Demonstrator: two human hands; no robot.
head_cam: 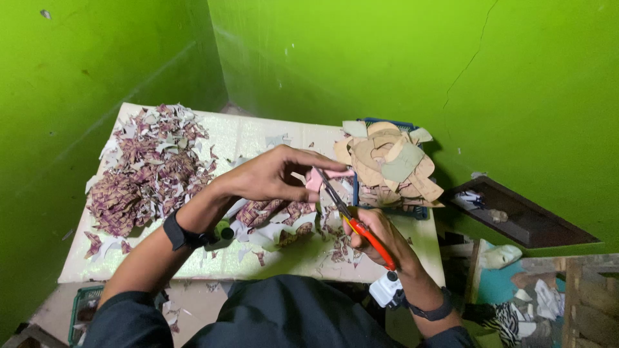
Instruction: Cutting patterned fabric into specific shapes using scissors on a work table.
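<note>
Scissors [351, 219] with red handles sit in the right hand [380, 235], gripped tight, blades pointing up toward eleven o'clock. The left hand [274, 174] pinches a small pink paper piece [314, 180] right at the blade tips. Both hands hover over a pale board [245, 138]. A big heap of purple and white scraps [145, 167] lies at nine o'clock from the hands, well apart. More scraps [277, 222] lie just under the hands. A blue basket [387, 122] piled with tan cut shapes [387, 161] sits at two o'clock, near the scissors. Green walls [97, 58] stand behind.
</note>
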